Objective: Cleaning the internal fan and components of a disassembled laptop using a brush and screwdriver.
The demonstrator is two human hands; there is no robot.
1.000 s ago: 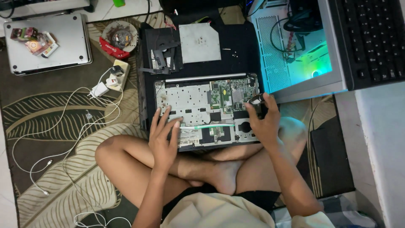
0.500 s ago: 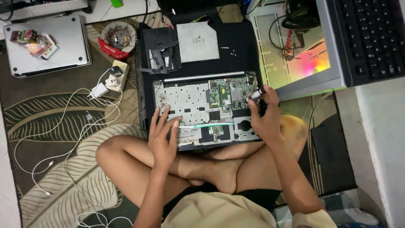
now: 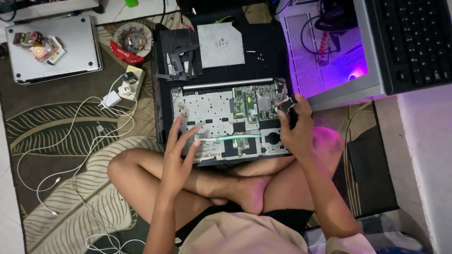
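Two hands work on an opened laptop chassis (image 3: 221, 117) lying on a black mat (image 3: 273, 51) before crossed legs. A computer case (image 3: 329, 70) crowds its right edge; white cables (image 3: 84, 141) lie left. Left hand (image 3: 179, 155) rests flat, fingers spread, on the chassis. Right hand (image 3: 294, 129) grips a screwdriver (image 3: 285, 104).

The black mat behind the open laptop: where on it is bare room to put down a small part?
On the black mat, the free strip lies between the grey metal plate and the computer case; only tiny screws sit there. The left side is crowded with black parts. Both hands cover the open laptop.
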